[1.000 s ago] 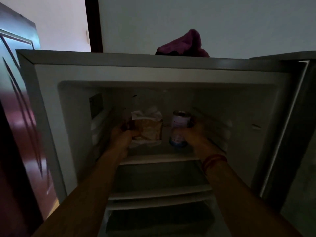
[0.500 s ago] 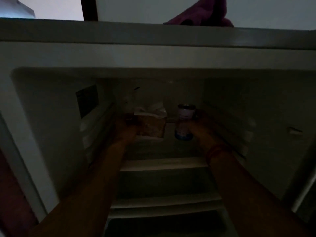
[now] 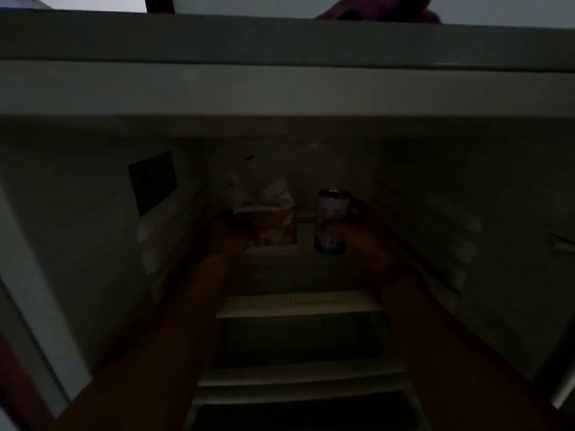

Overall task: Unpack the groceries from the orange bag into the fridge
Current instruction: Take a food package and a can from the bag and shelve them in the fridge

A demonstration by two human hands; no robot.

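Both arms reach deep into the dark open fridge (image 3: 280,88). My left hand (image 3: 228,234) grips the left side of a clear bag of brown food (image 3: 273,227) with a white knotted top, standing on the top shelf (image 3: 298,269). My right hand (image 3: 357,231) is curled round a white and blue can (image 3: 331,220), upright on the same shelf just right of the bag. The orange bag is out of view.
Lower shelves (image 3: 298,306) sit below the arms, with a drawer (image 3: 305,415) at the bottom. A dark panel (image 3: 152,181) is on the fridge's left inner wall and rails line the right wall (image 3: 435,231). A purple cloth (image 3: 379,10) lies on top of the fridge.
The camera has moved closer to the fridge and the view has darkened. Both hands have pushed the bag and the can further back on the top shelf.
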